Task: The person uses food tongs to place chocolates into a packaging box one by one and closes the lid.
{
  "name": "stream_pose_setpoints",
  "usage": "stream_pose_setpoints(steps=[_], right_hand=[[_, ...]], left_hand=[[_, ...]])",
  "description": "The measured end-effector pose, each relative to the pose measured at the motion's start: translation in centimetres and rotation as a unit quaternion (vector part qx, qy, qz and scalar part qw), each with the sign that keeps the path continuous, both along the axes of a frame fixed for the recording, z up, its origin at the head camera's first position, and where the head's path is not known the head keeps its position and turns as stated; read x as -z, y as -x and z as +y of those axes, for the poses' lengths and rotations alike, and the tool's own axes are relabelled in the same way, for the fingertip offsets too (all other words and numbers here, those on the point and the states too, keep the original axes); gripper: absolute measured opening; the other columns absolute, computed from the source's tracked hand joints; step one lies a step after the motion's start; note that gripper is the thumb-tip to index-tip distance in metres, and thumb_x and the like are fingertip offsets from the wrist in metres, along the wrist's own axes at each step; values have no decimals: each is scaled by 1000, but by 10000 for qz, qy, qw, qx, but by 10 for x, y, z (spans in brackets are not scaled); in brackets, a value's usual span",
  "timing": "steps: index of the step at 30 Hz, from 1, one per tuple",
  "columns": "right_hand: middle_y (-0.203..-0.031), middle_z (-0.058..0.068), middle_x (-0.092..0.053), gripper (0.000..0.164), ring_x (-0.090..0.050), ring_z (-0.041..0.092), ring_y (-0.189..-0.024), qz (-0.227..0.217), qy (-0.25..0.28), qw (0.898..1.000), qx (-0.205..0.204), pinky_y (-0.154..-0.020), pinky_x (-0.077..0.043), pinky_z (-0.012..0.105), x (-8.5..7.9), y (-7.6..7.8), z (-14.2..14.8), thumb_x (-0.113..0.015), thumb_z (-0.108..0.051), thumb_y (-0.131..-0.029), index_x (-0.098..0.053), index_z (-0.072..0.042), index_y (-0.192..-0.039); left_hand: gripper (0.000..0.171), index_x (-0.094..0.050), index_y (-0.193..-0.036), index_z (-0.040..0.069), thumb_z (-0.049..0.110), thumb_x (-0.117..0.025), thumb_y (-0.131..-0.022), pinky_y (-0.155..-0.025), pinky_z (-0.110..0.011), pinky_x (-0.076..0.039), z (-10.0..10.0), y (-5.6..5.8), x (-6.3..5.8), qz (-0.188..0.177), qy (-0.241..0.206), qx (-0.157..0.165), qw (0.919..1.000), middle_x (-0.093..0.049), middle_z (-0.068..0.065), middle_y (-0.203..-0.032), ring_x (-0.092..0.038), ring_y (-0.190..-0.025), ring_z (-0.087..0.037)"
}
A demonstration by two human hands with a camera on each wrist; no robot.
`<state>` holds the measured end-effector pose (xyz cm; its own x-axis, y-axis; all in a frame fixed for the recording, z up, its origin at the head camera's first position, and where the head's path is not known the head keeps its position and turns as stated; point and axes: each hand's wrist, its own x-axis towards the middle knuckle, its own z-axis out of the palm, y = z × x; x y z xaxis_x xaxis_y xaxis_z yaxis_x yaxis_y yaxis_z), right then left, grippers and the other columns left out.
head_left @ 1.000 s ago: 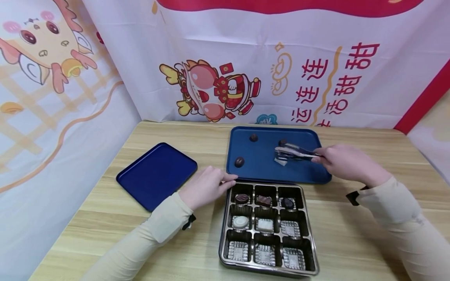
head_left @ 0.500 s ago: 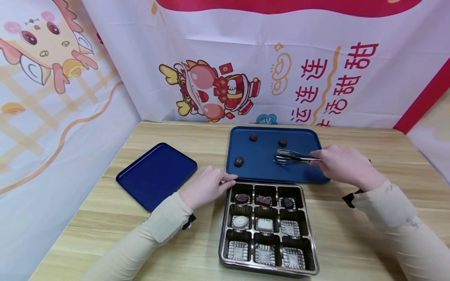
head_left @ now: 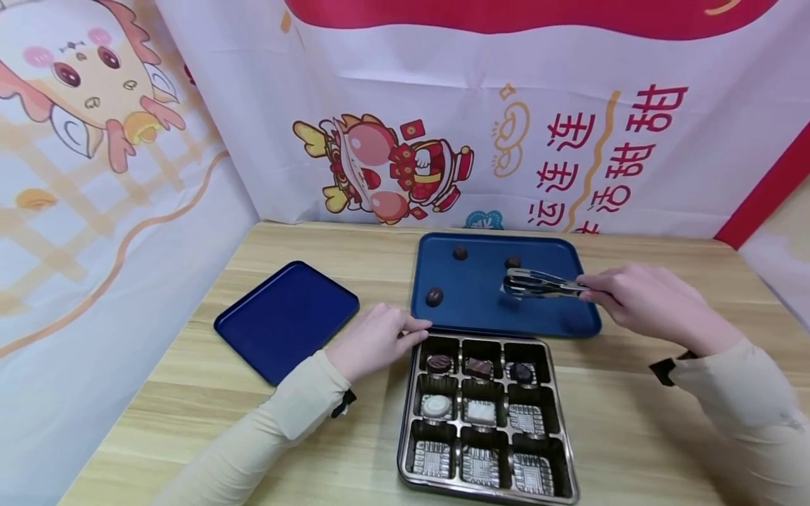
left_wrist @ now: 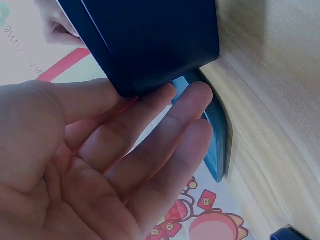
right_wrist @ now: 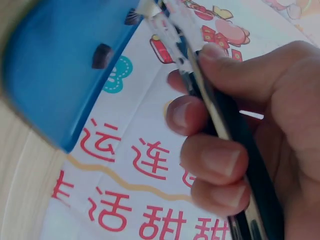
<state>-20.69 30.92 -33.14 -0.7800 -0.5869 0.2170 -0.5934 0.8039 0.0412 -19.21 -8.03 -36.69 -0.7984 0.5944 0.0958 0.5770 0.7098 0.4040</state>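
My left hand (head_left: 373, 341) pinches the far left corner of a chocolate box (head_left: 405, 450) between thumb and index finger. In the left wrist view its other fingers (left_wrist: 192, 150) reach past the dark box side (left_wrist: 165, 40). Chocolates, dark and white, sit in several box compartments; others hold only clear liners. My right hand (head_left: 658, 302) grips metal tongs (head_left: 544, 283) over the blue tray (head_left: 468, 320). A small white piece (right_wrist: 148, 7) shows at the tong tips in the right wrist view, partly out of frame. Three dark chocolates lie on the tray, including one at the left (head_left: 434, 296).
A smaller dark blue tray (head_left: 287, 320) lies to the left on the wooden table (head_left: 183, 393). Printed cloth (head_left: 392, 63) hangs behind the table and along the left side. The box stands directly in front of the larger tray.
The tongs dipped toward the tray and now sit slightly to the right with their arms closer together. My left hand stays at the box corner. The head view has shifted slightly.
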Motion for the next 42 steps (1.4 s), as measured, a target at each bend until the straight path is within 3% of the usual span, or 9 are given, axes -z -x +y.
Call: stream_pose_setpoints(steps=[7,12,17,20,23,26,30,38,42], right_hand=[[-82,-12,-61,30,-46,0,-58,648,97,9964,-534,-51,-44,32,1,-25,15,-73,-19,-79,-71,-11,-107],[-76,-20,-51,28,-37,-4,-53,888,150,9932,-737,-45,-37,26,-4,-44,22,-70,-24,-82,-70,-15,-108],[-77,-23,-48,32,-30,-6,-51,950,203,9914,-877,-42,-31,21,-14,-65,21,-53,-43,-96,-69,-18,-108],[-75,-25,-40,45,-27,-7,-51,931,194,9913,-915,-43,-30,18,-18,-78,17,-39,-52,-100,-69,-19,-107],[-73,-26,-36,52,-25,-9,-50,787,156,9924,-935,-43,-30,15,-20,-91,11,-34,-55,-100,-70,-19,-107],[-75,-26,-41,53,-26,-11,-50,726,174,9911,-1100,-42,-31,13,-18,-102,7,-32,-54,-100,-71,-18,-105],[-81,-24,-49,47,-31,-11,-49,778,303,9865,-1412,-41,-31,12,-18,-112,1,-33,-50,-102,-70,-20,-103],[-71,-25,-27,45,-5,-6,-48,1070,30,9831,-1482,-41,-11,11,-23,-127,-13,-24,-47,-105,-63,-28,-98],[-70,-24,-24,47,-4,-4,-48,1119,-118,9841,-1376,-41,-9,12,-23,-129,-14,-21,-48,-105,-63,-29,-96]], left_hand=[[25,-69,-117,18,28,-59,-96,-38,-21,-29,0,-2,0,-60,-29,-50,10000,-50,11,-58,-29,-39,-4],[25,-69,-117,19,28,-59,-96,-38,-21,-29,-1,-3,1,-50,-24,-35,10000,-53,10,-60,-27,-39,-4],[25,-69,-118,20,29,-58,-96,-38,-21,-28,-2,-3,1,-43,-5,-48,10000,-45,11,-54,-27,-39,-4],[25,-69,-117,19,28,-58,-96,-38,-21,-28,-2,-3,1,-41,-34,-49,10000,-44,12,-54,-27,-39,-4],[25,-69,-117,19,28,-59,-96,-38,-21,-29,-2,-3,2,-40,-62,-39,10000,-45,13,-54,-27,-39,-4],[25,-69,-117,19,28,-59,-96,-38,-21,-29,-2,-3,2,-27,-72,-20,10000,-46,13,-55,-27,-39,-4],[25,-69,-117,19,28,-59,-96,-38,-21,-29,-2,-3,2,-21,-77,-24,10000,-46,13,-55,-27,-38,-4],[25,-69,-117,18,27,-59,-96,-38,-21,-29,-1,-2,1,6,-64,-22,10000,-51,10,-58,-27,-38,-4],[25,-69,-117,17,27,-59,-96,-38,-21,-29,0,-1,1,22,-81,-7,10000,-61,4,-67,-28,-39,-4]])
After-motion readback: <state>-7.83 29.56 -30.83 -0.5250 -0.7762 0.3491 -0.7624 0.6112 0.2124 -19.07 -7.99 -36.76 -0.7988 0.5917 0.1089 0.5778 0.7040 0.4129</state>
